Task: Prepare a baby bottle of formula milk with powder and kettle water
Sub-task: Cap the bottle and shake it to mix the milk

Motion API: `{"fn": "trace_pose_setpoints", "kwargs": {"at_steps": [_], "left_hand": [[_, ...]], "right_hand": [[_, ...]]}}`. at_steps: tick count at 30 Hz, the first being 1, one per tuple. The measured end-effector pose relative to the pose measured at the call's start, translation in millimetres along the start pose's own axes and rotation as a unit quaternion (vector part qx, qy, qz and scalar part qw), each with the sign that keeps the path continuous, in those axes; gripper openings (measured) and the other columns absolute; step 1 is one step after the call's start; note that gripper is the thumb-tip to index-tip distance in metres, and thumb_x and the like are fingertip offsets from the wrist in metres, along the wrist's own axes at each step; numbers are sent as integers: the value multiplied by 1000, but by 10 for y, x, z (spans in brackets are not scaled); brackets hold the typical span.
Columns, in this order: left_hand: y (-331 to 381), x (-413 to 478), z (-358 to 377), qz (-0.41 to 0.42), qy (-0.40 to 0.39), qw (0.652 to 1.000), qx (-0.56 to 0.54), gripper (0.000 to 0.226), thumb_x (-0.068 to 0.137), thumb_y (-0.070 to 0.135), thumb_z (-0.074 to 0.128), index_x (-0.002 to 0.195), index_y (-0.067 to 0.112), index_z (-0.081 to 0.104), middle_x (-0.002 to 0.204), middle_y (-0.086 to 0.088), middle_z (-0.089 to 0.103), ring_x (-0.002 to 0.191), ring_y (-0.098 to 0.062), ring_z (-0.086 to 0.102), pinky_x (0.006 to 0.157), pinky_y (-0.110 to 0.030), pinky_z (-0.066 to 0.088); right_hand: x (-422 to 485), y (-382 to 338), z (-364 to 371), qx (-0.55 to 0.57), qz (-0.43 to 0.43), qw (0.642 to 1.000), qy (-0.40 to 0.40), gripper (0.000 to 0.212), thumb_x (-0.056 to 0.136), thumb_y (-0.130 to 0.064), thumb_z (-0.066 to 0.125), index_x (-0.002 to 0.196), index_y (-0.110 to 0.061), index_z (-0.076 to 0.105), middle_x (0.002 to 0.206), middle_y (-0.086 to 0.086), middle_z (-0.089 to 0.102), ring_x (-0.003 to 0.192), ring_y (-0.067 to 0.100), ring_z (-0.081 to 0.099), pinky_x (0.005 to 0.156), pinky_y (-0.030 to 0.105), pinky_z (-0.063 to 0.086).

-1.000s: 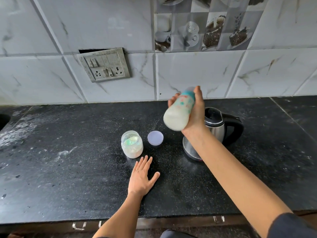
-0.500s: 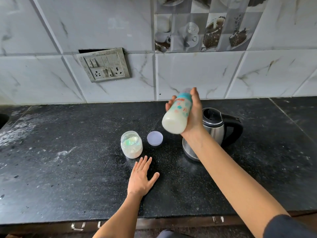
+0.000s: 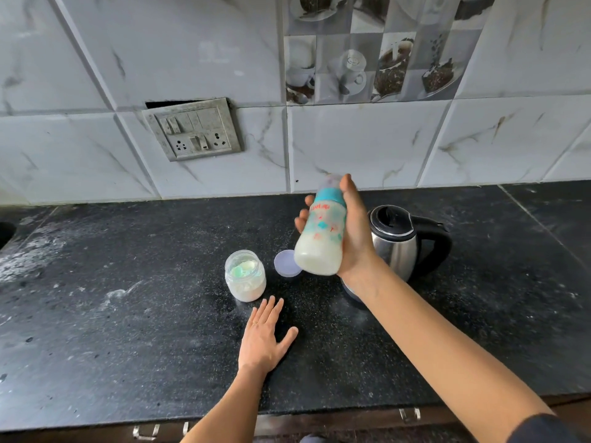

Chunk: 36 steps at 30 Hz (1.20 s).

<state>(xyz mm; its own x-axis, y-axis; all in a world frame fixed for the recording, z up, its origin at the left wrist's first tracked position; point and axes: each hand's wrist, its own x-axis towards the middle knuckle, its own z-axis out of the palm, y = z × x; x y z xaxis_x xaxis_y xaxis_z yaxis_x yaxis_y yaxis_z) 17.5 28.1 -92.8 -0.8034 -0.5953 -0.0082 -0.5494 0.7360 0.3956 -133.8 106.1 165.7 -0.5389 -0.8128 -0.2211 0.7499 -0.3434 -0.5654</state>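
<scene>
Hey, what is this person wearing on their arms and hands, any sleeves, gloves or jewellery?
Both forearms are bare, with no gloves or watch showing. The left hand has a thin gold-coloured ring on one finger. The right hand shows no jewellery; higher up that arm, a dark sleeve begins near the picture's lower right corner.

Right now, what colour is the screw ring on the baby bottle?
Teal screw ring on the baby bottle; the head view shows it best.
</scene>
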Motion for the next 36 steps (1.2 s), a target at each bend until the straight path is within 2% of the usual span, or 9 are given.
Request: {"fn": "trace_pose_setpoints", "kwargs": {"at_steps": [3,7,11,16,18,24,28,33,36], "left_hand": [[20,-3,3,2,0,1000,1,76,86,70,28,151,32,13,158,10,8,142,0,-6,116,-23,-9],[12,-12,-1,-1,0,1000,-3,75,87,69,30,151,32,13,158,9,8,141,1,-7,116,-23,-9],[30,-11,-8,2,2,1000,-3,74,89,67,33,151,31,14,158,9,8,139,2,-8,116,-22,-9],[13,-9,-12,5,4,1000,-7,74,89,67,33,150,31,14,158,9,10,139,3,-8,116,-22,-9],[16,-11,-14,7,3,1000,-6,74,89,67,33,151,31,14,158,9,9,139,2,-8,116,-22,-9],[13,-15,-16,7,3,1000,-11,75,87,68,30,150,31,14,158,9,9,143,-1,-5,117,-23,-7],[17,-15,-13,8,3,1000,-9,75,89,68,32,151,30,13,158,9,8,141,0,-7,117,-24,-8],[2,-11,-16,8,4,1000,-9,74,89,68,31,151,31,12,158,10,6,140,1,-9,116,-22,-10],[7,-7,-13,11,6,1000,-10,74,89,67,32,151,31,13,158,9,7,141,0,-7,116,-23,-9]], "right_hand": [[69,-85,44,89,-53,994,26,49,88,-56,51,96,-7,53,65,4,57,51,17,60,56,26,56],[7,32,23,-8,-10,1000,-1,48,90,-55,48,83,-9,57,67,3,60,53,16,60,55,28,56],[65,-92,52,78,-38,996,1,50,88,-57,51,82,-8,58,66,3,59,53,16,61,56,26,57],[-61,16,38,-54,-6,996,-77,50,79,-56,44,61,-21,74,69,0,61,52,14,59,53,25,54],[-11,-24,35,30,-21,997,-73,54,85,-54,45,59,-17,73,71,1,59,52,15,59,53,24,54],[-46,116,87,-8,-19,996,-81,41,82,-52,45,73,-25,74,71,3,60,51,17,60,51,25,54],[46,72,119,77,-17,996,-41,51,89,-54,48,73,-10,67,70,3,59,54,15,61,53,25,55],[-3,139,126,-15,-17,998,-60,48,84,-53,44,65,-21,75,70,1,60,52,15,60,53,24,54],[97,20,124,100,-38,993,-52,57,90,-55,47,65,-8,69,70,3,59,54,16,61,53,24,55]]}}
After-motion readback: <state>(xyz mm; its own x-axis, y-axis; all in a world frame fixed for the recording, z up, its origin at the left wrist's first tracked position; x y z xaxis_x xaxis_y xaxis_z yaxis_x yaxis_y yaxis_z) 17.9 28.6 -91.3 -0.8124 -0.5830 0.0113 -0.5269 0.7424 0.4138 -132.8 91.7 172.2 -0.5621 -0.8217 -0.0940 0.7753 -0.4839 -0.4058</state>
